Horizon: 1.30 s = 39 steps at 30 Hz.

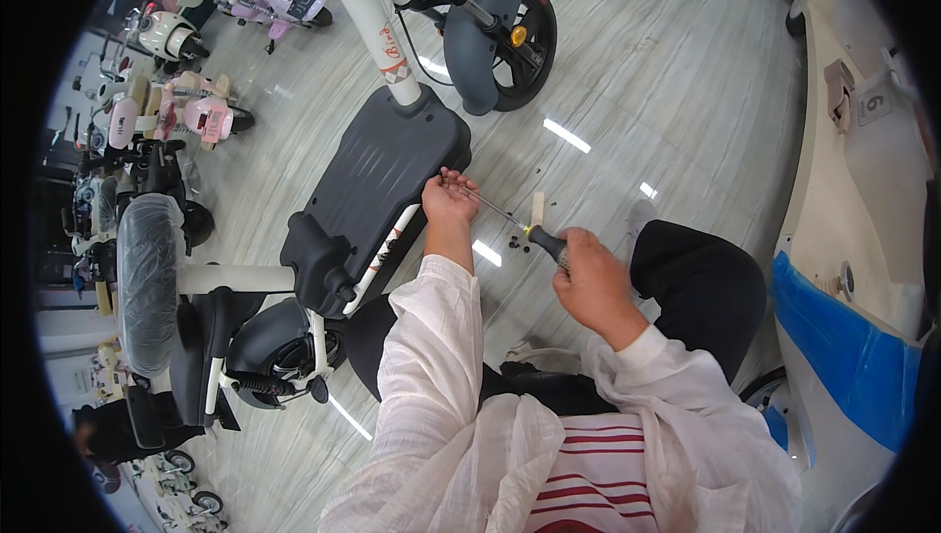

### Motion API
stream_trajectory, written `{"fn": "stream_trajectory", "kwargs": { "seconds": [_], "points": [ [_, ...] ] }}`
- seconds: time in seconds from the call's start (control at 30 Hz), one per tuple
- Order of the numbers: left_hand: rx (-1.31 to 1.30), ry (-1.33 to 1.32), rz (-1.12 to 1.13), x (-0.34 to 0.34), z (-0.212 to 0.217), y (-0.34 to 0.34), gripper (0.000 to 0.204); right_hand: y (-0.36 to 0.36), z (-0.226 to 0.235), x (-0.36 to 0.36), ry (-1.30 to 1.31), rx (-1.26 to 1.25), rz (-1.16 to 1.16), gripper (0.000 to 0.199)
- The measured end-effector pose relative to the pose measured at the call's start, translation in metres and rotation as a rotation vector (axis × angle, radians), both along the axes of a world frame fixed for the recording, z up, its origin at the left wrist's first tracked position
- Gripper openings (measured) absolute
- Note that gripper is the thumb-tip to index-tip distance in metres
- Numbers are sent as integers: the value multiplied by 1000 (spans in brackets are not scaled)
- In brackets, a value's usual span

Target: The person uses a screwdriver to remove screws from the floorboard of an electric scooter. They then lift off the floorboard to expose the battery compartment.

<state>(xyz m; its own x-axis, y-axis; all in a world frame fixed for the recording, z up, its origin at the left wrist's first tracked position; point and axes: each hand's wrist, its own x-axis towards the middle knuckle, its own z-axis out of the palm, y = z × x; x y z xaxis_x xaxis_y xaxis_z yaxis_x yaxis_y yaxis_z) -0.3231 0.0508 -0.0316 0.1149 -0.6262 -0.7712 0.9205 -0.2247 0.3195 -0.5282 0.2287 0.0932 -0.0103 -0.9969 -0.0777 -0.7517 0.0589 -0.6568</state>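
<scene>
My right hand (598, 283) is wrapped around the dark handle of a screwdriver (549, 242). Its thin metal shaft points up and left, to the fingers of my left hand (451, 197). Those fingers are curled, palm up, against the front side edge of a black footboard (387, 166). Whatever they pinch is too small or hidden to make out. The footboard belongs to a white electric scooter (387, 43) with a dark front fender (478, 48) and a plastic-wrapped seat (150, 283).
Several small dark pieces (516, 243) lie on the glossy tiled floor (647, 72), near a beige strip (538, 208). At the right stands a cream vehicle body (814, 170) with a blue covering (843, 357). Pink scooters (201, 117) and others line the left side.
</scene>
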Motion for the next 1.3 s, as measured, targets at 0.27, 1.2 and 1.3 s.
{"fn": "stream_trajectory", "kwargs": {
  "seconds": [0.27,1.2,1.3],
  "points": [
    [-2,10,73,-10,17,4,19,-45,107,-58,-2,-287,2,30],
    [380,-450,-949,-43,-128,144,13,-83,82,-96,-286,-98,-117,40],
    [406,-516,-1122,-49,-119,156,14,-83,80,-98,-274,-106,-122,40]
  ]
}}
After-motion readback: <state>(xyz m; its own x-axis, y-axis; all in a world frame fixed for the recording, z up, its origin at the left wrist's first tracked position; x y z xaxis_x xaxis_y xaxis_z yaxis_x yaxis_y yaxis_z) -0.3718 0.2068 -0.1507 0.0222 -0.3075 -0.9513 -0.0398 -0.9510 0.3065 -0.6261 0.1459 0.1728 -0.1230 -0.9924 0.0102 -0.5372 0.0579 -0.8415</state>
